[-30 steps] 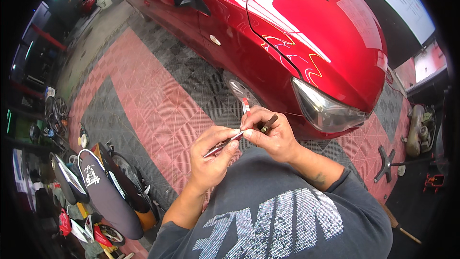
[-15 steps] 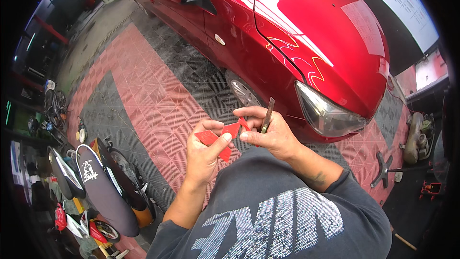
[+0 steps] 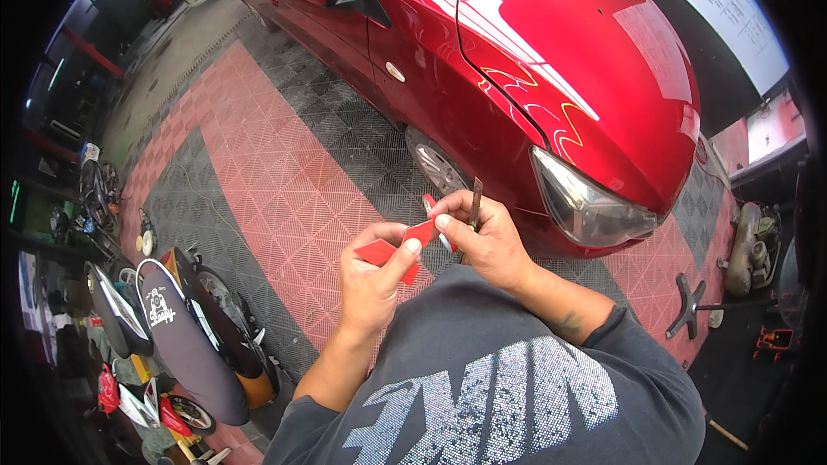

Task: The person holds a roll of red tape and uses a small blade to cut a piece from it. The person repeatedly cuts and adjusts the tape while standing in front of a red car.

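A small red, flat, sheet-like piece (image 3: 375,251) with angular corners is held over my lap. My left hand (image 3: 366,288) grips it, thumb on top and fingers underneath. My right hand (image 3: 500,250) pinches the piece's right end between thumb and forefinger. A narrow red strip (image 3: 428,201) with a pale side curls out around those fingertips. Also tucked in my right hand, a slim brown blade-like tool (image 3: 477,196) points upward. Its lower end is hidden by the fingers.
A glossy red car (image 3: 482,103) stands ahead, its headlight (image 3: 590,198) to the right of my hands. Parked motorbikes, one with a dark seat (image 3: 185,336), line the left. At right are a compressor-like tank (image 3: 748,250) and a black-footed stand (image 3: 687,306). Red and black tiles (image 3: 276,181) cover the floor.
My right thumb and forefinger have closed onto the red piece's right end. The brown tool has tipped more upright and shifted slightly left. The curled strip's pale side now shows.
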Demonstrator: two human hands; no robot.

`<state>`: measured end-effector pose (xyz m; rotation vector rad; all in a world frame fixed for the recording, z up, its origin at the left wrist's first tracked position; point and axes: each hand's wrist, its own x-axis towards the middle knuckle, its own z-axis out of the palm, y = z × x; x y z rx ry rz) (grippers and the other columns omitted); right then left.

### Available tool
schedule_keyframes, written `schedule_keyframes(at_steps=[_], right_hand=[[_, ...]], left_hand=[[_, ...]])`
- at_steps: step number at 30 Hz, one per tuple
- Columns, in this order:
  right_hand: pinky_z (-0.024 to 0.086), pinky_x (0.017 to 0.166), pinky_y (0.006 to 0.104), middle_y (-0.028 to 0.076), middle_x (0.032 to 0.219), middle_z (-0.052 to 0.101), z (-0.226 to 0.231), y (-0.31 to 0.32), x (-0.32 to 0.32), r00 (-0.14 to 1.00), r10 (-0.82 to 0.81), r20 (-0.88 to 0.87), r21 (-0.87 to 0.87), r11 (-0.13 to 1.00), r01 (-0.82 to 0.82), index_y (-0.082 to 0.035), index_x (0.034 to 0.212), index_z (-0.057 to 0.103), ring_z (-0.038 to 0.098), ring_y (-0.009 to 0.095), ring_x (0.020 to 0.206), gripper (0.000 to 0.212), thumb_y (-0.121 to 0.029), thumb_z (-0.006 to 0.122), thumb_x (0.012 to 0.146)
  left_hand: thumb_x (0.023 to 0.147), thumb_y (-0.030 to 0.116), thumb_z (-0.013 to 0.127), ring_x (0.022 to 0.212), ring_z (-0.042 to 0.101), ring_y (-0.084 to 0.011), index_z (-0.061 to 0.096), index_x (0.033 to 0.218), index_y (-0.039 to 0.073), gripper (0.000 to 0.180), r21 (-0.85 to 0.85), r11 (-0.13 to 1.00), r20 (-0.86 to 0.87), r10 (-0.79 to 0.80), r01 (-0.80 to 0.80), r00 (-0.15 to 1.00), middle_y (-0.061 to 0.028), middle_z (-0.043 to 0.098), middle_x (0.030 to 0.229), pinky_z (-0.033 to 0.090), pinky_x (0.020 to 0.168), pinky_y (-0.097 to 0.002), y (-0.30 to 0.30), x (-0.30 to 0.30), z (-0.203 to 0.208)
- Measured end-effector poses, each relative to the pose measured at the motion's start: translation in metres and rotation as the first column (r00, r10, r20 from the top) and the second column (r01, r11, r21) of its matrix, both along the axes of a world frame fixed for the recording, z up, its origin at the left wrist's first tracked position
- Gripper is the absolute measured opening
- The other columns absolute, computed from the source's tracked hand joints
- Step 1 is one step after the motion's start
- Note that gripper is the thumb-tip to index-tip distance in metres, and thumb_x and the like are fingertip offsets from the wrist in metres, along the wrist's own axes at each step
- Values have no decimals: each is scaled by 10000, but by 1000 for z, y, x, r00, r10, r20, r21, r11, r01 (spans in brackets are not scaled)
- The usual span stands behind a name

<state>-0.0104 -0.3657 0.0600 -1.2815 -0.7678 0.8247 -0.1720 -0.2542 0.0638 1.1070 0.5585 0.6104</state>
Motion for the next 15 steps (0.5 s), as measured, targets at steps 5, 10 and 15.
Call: schedule_keyframes(at_steps=[5, 10, 15], right_hand=[[495, 775, 267, -4, 914, 653, -10, 0, -3, 998, -1, -64, -10, 1000, 1, -20, 1068, 672, 584, 64, 837, 118, -137, 653, 1067], [490, 813, 267, -9, 953, 611, -17, -1, -17, 991, -83, -110, 65, 994, 90, -29, 1091, 632, 567, 70, 878, 99, -126, 622, 1078], [501, 818, 268, -7, 952, 620, -17, 0, -26, 957, -84, -278, 112, 987, 119, -29, 1098, 640, 580, 66, 881, 126, -152, 613, 1102]], left_hand=[[1004, 67, 770, 837, 659, -76, 728, 1161, -17, 183, -7, 1000, 12, 22, -21, 1000, -32, 739, 985, 524, 759, -231, -8, 3, -5], [1002, 20, 742, 849, 638, -89, 695, 1171, -31, 182, 57, 998, -6, 17, -17, 1000, -73, 721, 1060, 514, 761, -247, -13, 6, -7], [1035, 75, 736, 903, 675, -90, 712, 1182, -33, 184, 170, 985, -22, 14, -10, 1000, -64, 758, 1052, 531, 811, -246, -16, 6, -5]])
